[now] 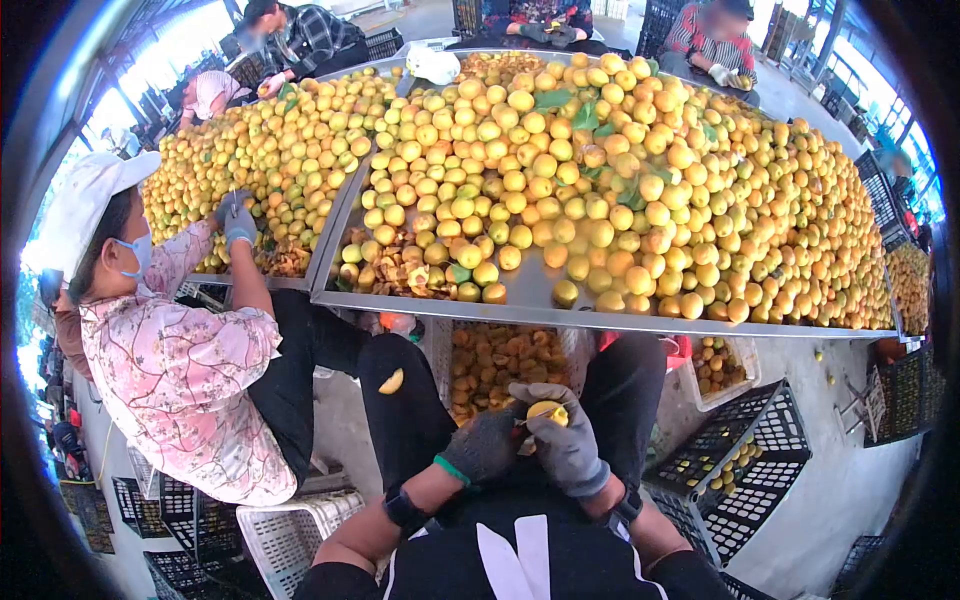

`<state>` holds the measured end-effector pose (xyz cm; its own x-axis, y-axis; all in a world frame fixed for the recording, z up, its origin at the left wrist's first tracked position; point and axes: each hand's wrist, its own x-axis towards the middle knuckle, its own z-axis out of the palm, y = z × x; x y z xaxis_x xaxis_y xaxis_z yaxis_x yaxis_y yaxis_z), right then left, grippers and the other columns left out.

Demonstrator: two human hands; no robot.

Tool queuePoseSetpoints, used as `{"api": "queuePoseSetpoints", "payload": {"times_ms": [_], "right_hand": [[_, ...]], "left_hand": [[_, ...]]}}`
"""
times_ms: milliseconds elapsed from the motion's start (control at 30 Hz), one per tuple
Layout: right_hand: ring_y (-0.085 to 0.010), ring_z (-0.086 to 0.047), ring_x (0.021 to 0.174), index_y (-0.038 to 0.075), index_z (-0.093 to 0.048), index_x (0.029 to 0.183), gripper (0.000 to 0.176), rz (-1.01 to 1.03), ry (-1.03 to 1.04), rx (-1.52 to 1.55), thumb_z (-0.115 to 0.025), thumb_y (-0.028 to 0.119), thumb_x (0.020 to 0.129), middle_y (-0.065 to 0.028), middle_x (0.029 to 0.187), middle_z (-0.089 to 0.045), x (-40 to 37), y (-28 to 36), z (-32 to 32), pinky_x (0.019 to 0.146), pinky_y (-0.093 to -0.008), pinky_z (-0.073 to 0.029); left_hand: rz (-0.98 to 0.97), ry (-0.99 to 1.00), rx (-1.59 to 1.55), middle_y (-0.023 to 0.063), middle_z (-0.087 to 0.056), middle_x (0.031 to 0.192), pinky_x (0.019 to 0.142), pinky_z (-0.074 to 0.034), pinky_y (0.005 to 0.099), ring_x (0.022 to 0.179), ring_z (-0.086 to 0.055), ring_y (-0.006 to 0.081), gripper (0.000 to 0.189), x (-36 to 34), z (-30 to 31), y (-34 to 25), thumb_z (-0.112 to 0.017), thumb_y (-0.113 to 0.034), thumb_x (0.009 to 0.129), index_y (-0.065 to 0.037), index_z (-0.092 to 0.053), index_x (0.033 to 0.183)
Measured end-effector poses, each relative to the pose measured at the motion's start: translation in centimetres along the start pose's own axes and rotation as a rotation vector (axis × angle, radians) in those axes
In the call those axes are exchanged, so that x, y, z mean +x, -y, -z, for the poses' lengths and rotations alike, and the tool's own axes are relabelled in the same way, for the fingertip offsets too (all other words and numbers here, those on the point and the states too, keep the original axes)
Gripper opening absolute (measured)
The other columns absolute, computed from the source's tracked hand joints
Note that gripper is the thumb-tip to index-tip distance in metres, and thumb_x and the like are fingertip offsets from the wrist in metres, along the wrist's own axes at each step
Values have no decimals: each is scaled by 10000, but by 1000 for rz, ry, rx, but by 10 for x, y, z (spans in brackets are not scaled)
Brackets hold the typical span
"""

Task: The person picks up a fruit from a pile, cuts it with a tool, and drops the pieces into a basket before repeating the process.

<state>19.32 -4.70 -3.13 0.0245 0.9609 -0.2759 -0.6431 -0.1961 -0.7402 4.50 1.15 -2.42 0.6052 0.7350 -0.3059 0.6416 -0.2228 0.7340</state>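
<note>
In a grey work glove, my right hand (568, 445) closes its fingers round a yellow-orange apricot (547, 411) that looks cut at one side. My left hand (482, 442), wearing a dark glove with a green cuff, is closed beside it. A small knife (526, 446) shows between the two hands, its handle mostly hidden in my left fingers. Both hands are in front of my lap, over a crate (436, 365) of halved apricots (510, 362) between my knees. A single apricot piece (391, 382) lies on my left thigh.
A metal table (420, 305) heaped with apricots (640, 190) spans the front. Close on my left sits a co-worker (180, 370) in a floral shirt; others work across the table. Black crates (745, 465) stand at right, a white crate (290, 540) at lower left.
</note>
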Motion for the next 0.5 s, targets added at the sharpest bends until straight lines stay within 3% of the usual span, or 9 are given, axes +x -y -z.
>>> {"api": "queuePoseSetpoints", "payload": {"times_ms": [67,133,200,233,267,333,500], "right_hand": [[-202,-545,1140,46,-529,1185,356,132,108,307,-617,23,841,-113,1218,-586,16,-16,17,972,-330,-439],[-213,-557,1096,57,-532,1173,344,84,35,381,-605,80,837,-105,1170,-583,30,-37,38,959,-359,-445],[-234,-548,1102,52,-518,1183,308,192,-100,-99,-532,108,880,-102,1115,-580,41,-68,75,958,-377,-457],[-243,-553,1061,67,-528,1184,323,39,-148,129,-592,177,888,-87,1134,-540,35,-63,80,937,-374,-459],[-243,-553,1061,67,-528,1184,323,39,-158,130,-592,177,888,-87,1134,-540,31,-54,77,937,-374,-459],[-232,-546,1065,83,-533,1164,311,-149,-39,610,-620,216,896,-83,1129,-543,27,-30,65,904,-359,-472],[-214,-573,1017,85,-505,1233,410,-38,53,428,-668,176,867,-77,1129,-554,21,-12,48,888,-351,-490]], "left_hand": [[-112,31,-2,234,-646,991,773,-504,470,920,-633,399,360,17,-13,25,-588,-247,879,-28,-561,1163],[-111,15,27,239,-640,973,772,-498,480,915,-624,409,348,39,-23,53,-586,-266,882,-30,-559,1136],[-120,10,57,244,-635,954,770,-491,490,909,-615,420,340,47,-14,49,-584,-285,884,-32,-558,1109],[-60,-19,-3,241,-634,944,763,-489,487,903,-614,418,349,42,0,31,-597,-311,883,-32,-560,1088],[2,-52,-60,238,-633,934,755,-487,484,897,-614,417,361,40,8,23,-610,-337,882,-31,-563,1068],[-37,-147,-93,230,-634,929,744,-486,474,892,-618,408,377,37,7,27,-628,-368,876,-34,-567,1042],[17,-36,-170,210,-642,927,732,-493,450,877,-629,392,368,27,26,23,-661,-344,859,-44,-577,1055]]}}
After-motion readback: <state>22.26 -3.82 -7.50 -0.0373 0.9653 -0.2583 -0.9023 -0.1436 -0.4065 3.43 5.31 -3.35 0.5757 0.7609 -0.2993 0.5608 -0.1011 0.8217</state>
